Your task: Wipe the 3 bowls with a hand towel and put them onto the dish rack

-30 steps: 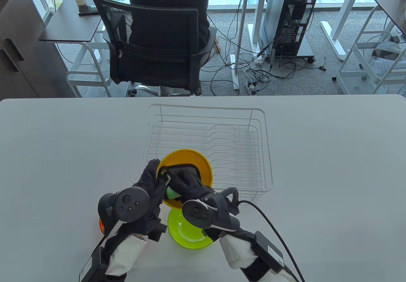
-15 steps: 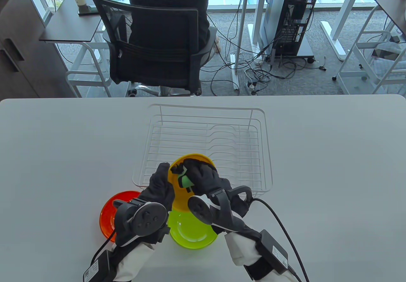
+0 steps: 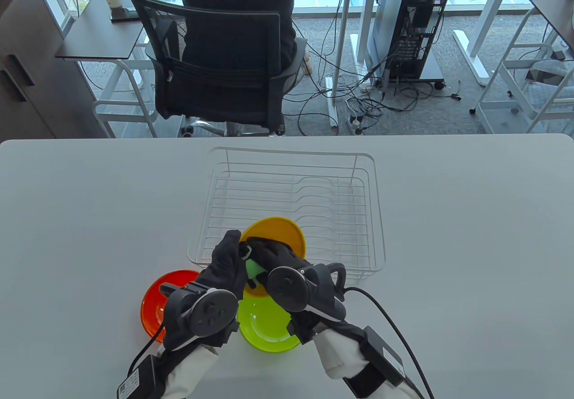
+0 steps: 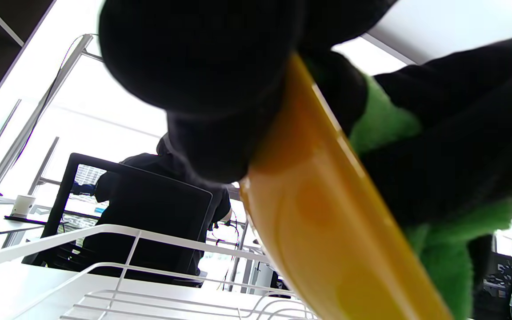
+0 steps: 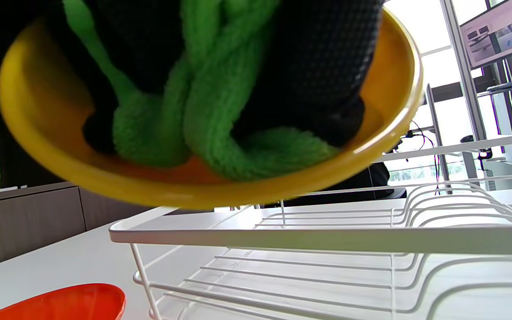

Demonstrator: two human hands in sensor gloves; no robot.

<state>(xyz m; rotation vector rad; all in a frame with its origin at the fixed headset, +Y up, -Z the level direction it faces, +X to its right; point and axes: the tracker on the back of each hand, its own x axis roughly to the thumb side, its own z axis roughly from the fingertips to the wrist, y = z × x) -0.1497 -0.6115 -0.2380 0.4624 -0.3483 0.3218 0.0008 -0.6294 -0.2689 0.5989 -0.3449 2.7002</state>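
Note:
My left hand [image 3: 228, 260] grips the left rim of a yellow bowl [image 3: 280, 233], held tilted above the near edge of the white wire dish rack [image 3: 291, 201]. My right hand [image 3: 269, 260] is curled round a green hand towel [image 3: 254, 268] and presses it inside the bowl. In the right wrist view the bunched towel [image 5: 220, 106] fills the yellow bowl [image 5: 371, 133] just above the rack's rim [image 5: 327, 238]. An orange bowl [image 3: 154, 302] and a lime green bowl [image 3: 264, 327] sit on the table beneath my hands.
The white table [image 3: 471, 237] stretches to both sides of the rack. Beyond its far edge a person sits in a black mesh chair [image 3: 215, 67], with a computer tower [image 3: 417, 27] and loose cables on the floor.
The yellow bowl has tipped more upright and moved slightly away from me. My right hand with the towel has swept across its inside, and the orange bowl has come into view under my left hand.

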